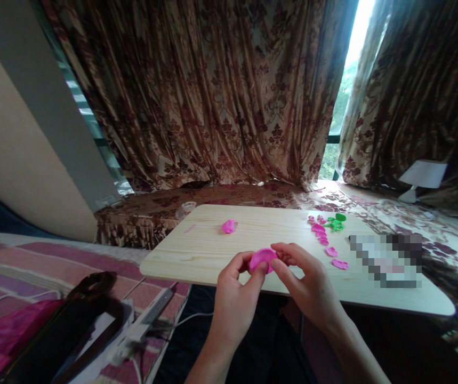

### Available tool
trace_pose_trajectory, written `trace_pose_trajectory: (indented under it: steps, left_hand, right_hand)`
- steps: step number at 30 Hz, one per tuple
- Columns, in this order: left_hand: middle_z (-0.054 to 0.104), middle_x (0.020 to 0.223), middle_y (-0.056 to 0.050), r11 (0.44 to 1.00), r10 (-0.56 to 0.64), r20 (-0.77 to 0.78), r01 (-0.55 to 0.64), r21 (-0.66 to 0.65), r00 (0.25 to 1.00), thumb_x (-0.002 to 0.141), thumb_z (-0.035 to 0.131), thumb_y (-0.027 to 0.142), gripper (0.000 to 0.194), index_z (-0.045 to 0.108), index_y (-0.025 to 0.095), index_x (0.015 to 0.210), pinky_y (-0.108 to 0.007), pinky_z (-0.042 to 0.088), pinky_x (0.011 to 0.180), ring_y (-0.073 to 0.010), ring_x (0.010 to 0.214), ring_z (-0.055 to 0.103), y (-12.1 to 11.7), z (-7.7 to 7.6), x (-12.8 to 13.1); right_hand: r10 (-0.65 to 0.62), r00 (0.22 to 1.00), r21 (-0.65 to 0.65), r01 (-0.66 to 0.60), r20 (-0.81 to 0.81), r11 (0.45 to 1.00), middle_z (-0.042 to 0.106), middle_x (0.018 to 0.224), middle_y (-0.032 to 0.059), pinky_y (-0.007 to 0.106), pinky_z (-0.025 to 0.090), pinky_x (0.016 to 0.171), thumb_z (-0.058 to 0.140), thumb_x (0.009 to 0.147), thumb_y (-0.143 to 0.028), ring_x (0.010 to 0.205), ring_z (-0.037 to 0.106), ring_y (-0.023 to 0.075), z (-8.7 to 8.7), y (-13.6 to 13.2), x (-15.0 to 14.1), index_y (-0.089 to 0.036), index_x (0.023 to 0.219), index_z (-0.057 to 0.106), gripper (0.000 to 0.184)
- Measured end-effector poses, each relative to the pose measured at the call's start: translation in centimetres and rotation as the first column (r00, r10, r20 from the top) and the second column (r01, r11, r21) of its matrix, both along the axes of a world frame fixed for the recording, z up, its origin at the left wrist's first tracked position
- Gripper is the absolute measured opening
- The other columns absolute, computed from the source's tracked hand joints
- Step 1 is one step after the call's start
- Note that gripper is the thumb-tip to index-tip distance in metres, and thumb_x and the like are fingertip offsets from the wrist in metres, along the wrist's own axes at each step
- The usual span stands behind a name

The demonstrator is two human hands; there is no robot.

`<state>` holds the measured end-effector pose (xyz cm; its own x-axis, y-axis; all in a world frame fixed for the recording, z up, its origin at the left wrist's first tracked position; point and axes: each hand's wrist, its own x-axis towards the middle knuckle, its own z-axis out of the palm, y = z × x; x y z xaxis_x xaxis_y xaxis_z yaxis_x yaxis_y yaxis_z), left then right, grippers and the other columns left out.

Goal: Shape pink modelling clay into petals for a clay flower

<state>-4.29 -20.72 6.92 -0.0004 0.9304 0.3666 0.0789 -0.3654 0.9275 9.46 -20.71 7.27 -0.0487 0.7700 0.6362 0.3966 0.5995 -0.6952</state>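
Observation:
A flattened piece of pink modelling clay is pinched between both of my hands, just above the near edge of a light wooden board. My left hand grips its left and lower side with thumb and fingers. My right hand pinches its right edge. Further back on the board lies a small pink clay lump. Several pink clay petals and some green clay pieces lie at the board's right.
A blurred-out object rests on the board's right end. A power strip with cable and a dark bag lie on the striped bedding at left. Patterned curtains hang behind, and a white lamp stands at right.

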Motion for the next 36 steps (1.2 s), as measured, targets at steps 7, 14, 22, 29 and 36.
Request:
trace_pose_trajectory:
  steps: [7,14,22,29,36]
  left_hand:
    - [0.067,0.083,-0.002,0.999,0.026,-0.024,-0.026,0.020,0.999,0.078,0.058,0.026,0.012,0.063,0.018,0.086,-0.026,0.043,0.078,-0.0163,0.081,0.060,-0.13,-0.14,0.05]
    - [0.068,0.083,-0.003,1.000,-0.013,-0.010,0.013,-0.013,1.000,0.079,0.057,0.027,0.015,0.064,0.017,0.087,-0.027,0.045,0.076,-0.0168,0.080,0.061,-0.23,-0.05,-0.01]
    - [0.066,0.091,-0.003,0.995,0.013,-0.069,-0.006,0.096,0.998,0.080,0.058,0.024,0.018,0.066,0.019,0.095,-0.026,0.045,0.080,-0.0154,0.085,0.060,-0.07,0.17,0.04]
    - [0.067,0.092,-0.002,0.998,-0.005,0.029,0.003,0.066,1.000,0.079,0.060,0.025,0.020,0.067,0.019,0.097,-0.023,0.048,0.075,-0.0145,0.083,0.061,0.06,0.11,0.03]
    - [0.071,0.088,-0.002,0.996,-0.018,0.166,0.031,-0.078,0.986,0.076,0.062,0.029,0.020,0.069,0.018,0.092,-0.021,0.047,0.073,-0.0138,0.080,0.062,0.05,-0.36,-0.03]
  right_hand:
    - [-0.036,0.999,0.020,0.035,0.034,0.999,0.058,0.078,0.0013,0.027,0.044,0.067,0.054,0.085,-0.018,0.073,0.055,0.0140,-0.39,0.06,-0.01,-0.018,0.085,0.060,0.006]
    - [-0.031,0.999,0.025,0.031,-0.015,0.999,0.059,0.085,0.0021,0.027,0.046,0.071,0.054,0.085,-0.018,0.078,0.057,0.0144,-0.47,0.05,-0.16,-0.019,0.098,0.060,0.014]
    - [0.006,1.000,0.064,-0.007,0.019,0.998,0.060,0.083,0.0027,0.026,0.046,0.071,0.055,0.085,-0.015,0.077,0.057,0.0137,-0.23,0.20,0.00,-0.018,0.091,0.064,0.012]
    - [0.003,1.000,0.040,-0.004,0.018,0.999,0.061,0.079,0.0010,0.026,0.047,0.068,0.058,0.082,-0.013,0.072,0.057,0.0132,-0.44,0.25,-0.17,-0.019,0.088,0.064,0.010]
    - [0.024,0.999,-0.040,-0.026,-0.049,0.999,0.065,0.077,0.0013,0.026,0.048,0.067,0.058,0.083,-0.020,0.071,0.060,0.0140,-0.35,0.19,-0.15,-0.018,0.085,0.065,0.007]
